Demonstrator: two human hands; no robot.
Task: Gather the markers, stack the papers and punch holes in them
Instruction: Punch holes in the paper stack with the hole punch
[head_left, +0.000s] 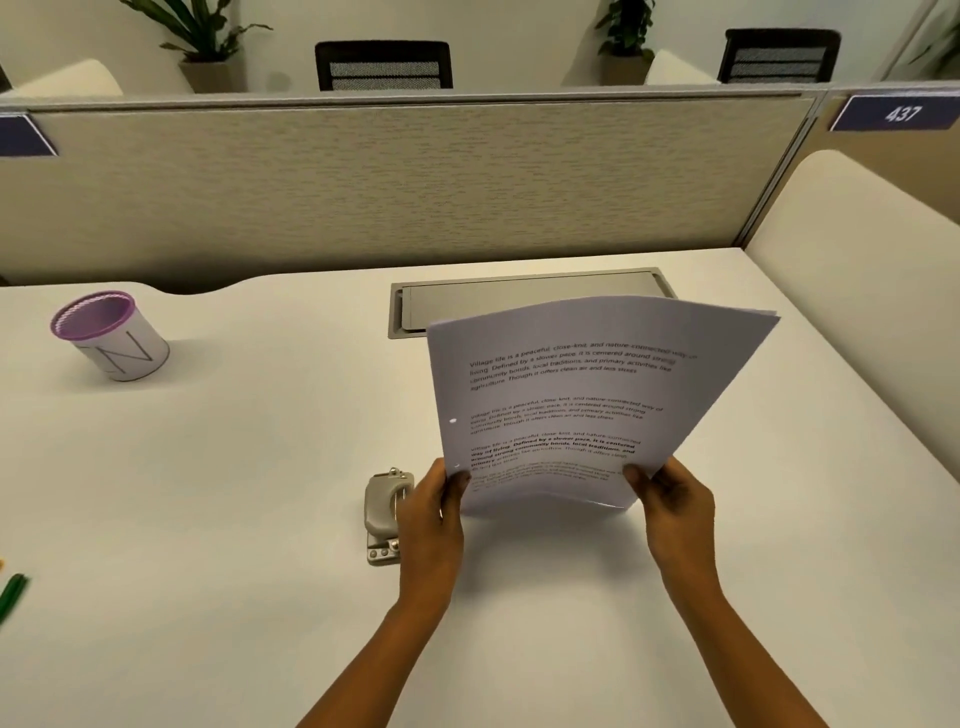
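Observation:
A stack of printed papers (582, 395) is held up off the white desk, tilted toward me, with a punched hole visible near its left edge. My left hand (434, 512) grips the stack's lower left corner. My right hand (672, 506) grips its lower right corner. A grey metal hole punch (382, 512) sits on the desk just left of my left hand, partly hidden by it. Green markers (11, 595) lie at the far left edge of the desk. A white cup with a purple rim (111, 338) stands at the back left.
A grey cable hatch (524, 296) is set into the desk (234, 493) behind the papers. A beige partition wall (389, 187) closes the back, and a cream divider (862, 249) borders the right side.

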